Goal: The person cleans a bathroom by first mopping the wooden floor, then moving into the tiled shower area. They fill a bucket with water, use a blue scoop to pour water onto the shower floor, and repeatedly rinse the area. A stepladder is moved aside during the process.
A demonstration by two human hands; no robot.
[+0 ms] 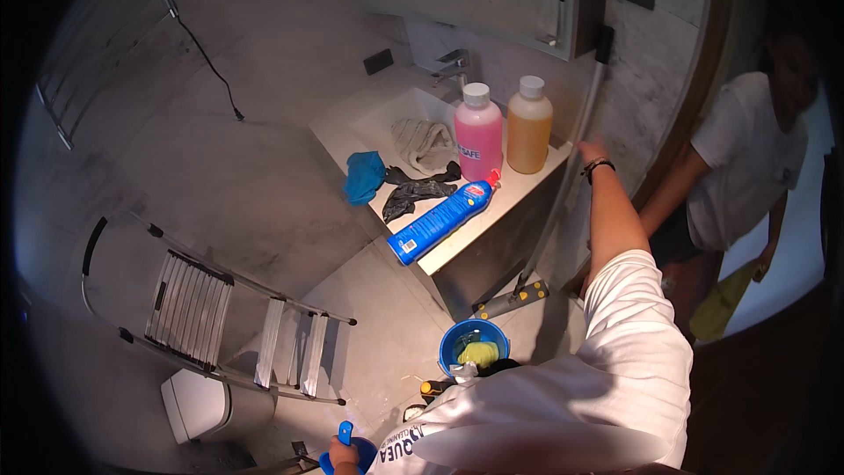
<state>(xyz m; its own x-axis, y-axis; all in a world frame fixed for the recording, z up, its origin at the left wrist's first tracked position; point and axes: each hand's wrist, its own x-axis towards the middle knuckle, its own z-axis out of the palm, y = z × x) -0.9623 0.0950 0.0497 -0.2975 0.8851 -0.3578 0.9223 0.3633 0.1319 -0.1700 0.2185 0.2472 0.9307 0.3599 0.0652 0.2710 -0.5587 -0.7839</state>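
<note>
My left hand (pixel 343 454) is at the bottom edge, closed around a blue-handled tool (pixel 345 433); a wider blue part beside it is cut off by the frame. My right arm reaches forward to the vanity's right corner. There my right hand (pixel 593 152) is against or just beside the grey pole of a flat mop (pixel 557 201); its grip is unclear. On the white vanity top (pixel 432 262) lies a blue bottle with a red cap (pixel 445 221). Behind it stand a bottle of pink liquid (pixel 478 132) and one of amber liquid (pixel 529 128).
Black gloves (pixel 419 192), a blue cloth (pixel 364 177) and a striped cloth (pixel 422 142) lie by the basin. A blue bucket (pixel 442 349) holds a yellow-green cloth. An aluminium stepladder (pixel 191 310) leans before a white toilet (pixel 198 406). Another person (pixel 745 158) stands at the right.
</note>
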